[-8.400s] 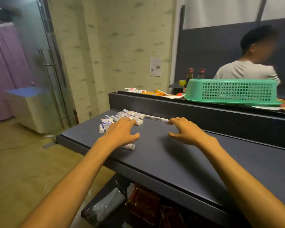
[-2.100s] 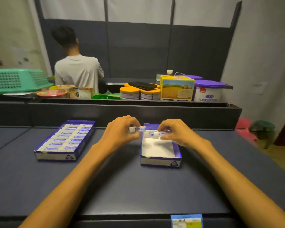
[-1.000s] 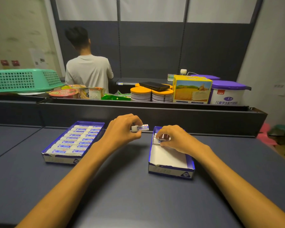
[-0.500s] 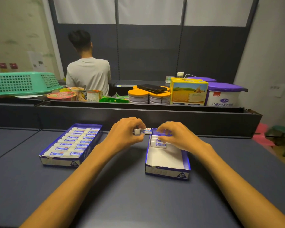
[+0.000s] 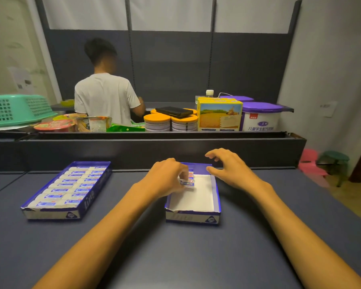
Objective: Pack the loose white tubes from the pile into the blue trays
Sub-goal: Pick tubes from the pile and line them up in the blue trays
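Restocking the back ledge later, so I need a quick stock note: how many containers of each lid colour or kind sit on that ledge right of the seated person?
Orange-lidded cans: 3 visible, under a black case
Purple-lidded tubs: 2
Yellow cartons: 2, the rear one mostly hidden
Total: 7

I stand at a dark blue counter (image 5: 175, 257) with a raised ledge (image 5: 154, 149) behind it. Past the ledge, dark shelving panels (image 5: 171, 65) climb a pale wall (image 5: 331, 59). To my right, a pink stool (image 5: 310, 161) and a green stool (image 5: 336, 159) sit on tan floor (image 5: 350, 197).
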The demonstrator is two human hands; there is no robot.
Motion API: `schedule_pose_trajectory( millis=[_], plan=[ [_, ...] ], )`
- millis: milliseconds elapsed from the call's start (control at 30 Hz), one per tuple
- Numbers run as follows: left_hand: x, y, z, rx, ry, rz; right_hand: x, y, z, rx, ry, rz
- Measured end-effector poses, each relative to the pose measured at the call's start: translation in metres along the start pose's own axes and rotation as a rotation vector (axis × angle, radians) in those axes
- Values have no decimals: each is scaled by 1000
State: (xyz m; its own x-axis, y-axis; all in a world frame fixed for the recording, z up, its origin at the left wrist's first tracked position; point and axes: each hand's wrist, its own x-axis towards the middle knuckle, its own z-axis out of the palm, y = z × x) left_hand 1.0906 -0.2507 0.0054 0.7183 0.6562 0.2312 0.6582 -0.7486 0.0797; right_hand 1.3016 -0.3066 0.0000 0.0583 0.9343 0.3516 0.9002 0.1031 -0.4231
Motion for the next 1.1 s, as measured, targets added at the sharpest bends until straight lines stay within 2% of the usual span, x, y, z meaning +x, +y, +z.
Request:
schedule_pose_trajectory(
  millis=[300, 600, 1100],
  plan=[
    [3, -3, 3, 29, -23, 23, 3, -6, 2, -20, -11, -3],
    [2, -7, 6, -88, -40, -15, 2, -5, 5, -25, -14, -4],
    [-6, -3, 8, -66, 34, -81, -1, -13, 1, -30, -18, -19]
  ],
)
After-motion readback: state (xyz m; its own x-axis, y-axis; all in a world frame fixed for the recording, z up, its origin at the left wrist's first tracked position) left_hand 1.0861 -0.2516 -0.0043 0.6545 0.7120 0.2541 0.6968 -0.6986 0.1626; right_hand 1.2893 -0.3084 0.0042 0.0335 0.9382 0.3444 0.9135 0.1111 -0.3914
